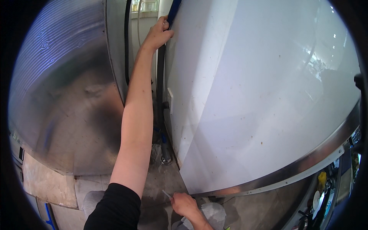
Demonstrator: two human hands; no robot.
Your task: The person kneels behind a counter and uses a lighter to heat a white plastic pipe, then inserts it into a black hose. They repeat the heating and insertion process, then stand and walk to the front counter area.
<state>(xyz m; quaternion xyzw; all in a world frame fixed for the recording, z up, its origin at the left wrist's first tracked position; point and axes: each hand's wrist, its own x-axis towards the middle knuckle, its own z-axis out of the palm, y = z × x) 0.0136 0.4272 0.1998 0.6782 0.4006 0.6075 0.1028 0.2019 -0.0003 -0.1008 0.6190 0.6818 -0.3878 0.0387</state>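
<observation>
My left hand reaches far up into the narrow gap, its fingers curled against a dark blue pole beside the white panel. Below it, a dark pipe runs down along the panel's edge. Low down, near my knees, my right hand is closed on a thin pale stick, whose tip points up and left. What that stick is exactly I cannot make out.
A brushed metal cabinet stands on the left, a large white panel on the right. A grey pipe end meets the tiled floor between them. A blue-handled tool lies lower left; a cluttered shelf is lower right.
</observation>
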